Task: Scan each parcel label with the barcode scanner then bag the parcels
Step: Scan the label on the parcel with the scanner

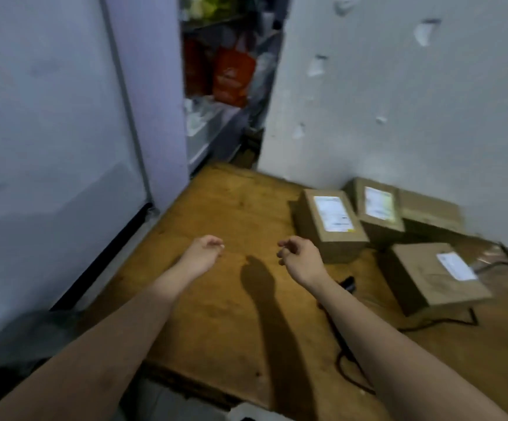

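Observation:
Several brown cardboard parcels lie on the right side of a wooden table. The nearest to my hands has a white label on top; another labelled one leans behind it, an unlabelled one sits by the wall, and a fourth labelled parcel lies nearer the front. A black barcode scanner with its cable rests on the table, partly hidden under my right forearm. My left hand and right hand hover over the table's middle, fingers loosely curled, holding nothing.
A grey panel stands close on the left, a white peeling wall behind the parcels. Between them a gap shows shelves with orange bags. A thin black wire frame lies by the right wall.

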`<control>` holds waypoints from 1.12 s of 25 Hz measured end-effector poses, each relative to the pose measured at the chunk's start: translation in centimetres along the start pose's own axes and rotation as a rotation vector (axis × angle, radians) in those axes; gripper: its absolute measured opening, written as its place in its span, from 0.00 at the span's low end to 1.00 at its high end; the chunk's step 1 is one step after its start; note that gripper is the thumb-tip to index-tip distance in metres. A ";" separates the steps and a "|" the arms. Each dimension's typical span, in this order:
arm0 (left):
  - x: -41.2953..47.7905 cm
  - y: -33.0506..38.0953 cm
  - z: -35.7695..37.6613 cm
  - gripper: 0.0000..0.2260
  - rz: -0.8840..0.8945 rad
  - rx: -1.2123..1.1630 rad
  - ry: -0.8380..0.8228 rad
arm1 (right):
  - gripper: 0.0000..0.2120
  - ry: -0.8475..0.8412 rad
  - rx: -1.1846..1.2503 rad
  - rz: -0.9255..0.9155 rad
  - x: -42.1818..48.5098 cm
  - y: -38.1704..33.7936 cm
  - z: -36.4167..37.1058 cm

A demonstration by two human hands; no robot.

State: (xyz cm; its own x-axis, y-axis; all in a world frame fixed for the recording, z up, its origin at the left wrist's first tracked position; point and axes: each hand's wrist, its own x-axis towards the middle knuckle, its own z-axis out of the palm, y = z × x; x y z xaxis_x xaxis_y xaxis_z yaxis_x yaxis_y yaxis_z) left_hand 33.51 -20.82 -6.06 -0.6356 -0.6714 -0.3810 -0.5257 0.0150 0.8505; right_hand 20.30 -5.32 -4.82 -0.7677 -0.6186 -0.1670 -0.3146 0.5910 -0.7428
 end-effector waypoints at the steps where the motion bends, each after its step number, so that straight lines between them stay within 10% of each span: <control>1: 0.7 1.5 2.0 0.10 0.041 0.081 -0.021 | 0.09 0.043 -0.017 0.015 0.4 1.9 -2.5; 11: 7.2 9.7 12.6 0.13 0.118 0.375 -0.221 | 0.11 0.179 -0.143 0.246 5.0 12.5 -14.5; 17: 10.9 9.7 16.1 0.17 0.019 0.402 -0.379 | 0.26 0.088 0.314 0.406 8.2 13.1 -13.6; 22: 11.8 8.2 16.5 0.43 -0.104 0.110 -0.253 | 0.17 -0.012 0.392 0.415 8.6 10.8 -11.2; 26: 13.3 8.2 13.4 0.30 -0.192 0.195 -0.144 | 0.10 -0.303 0.469 0.397 8.1 9.3 -9.3; 28: 14.7 9.0 11.3 0.29 -0.208 0.286 -0.318 | 0.07 -0.135 0.566 0.424 8.6 8.2 -9.3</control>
State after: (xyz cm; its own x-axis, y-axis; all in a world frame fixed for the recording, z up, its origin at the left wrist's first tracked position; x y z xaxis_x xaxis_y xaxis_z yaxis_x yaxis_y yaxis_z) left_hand 13.05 -22.18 -8.05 -0.6187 -0.4219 -0.6628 -0.7663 0.1378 0.6276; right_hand 5.91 -0.95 -6.28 -0.6726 -0.4752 -0.5673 0.3609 0.4586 -0.8121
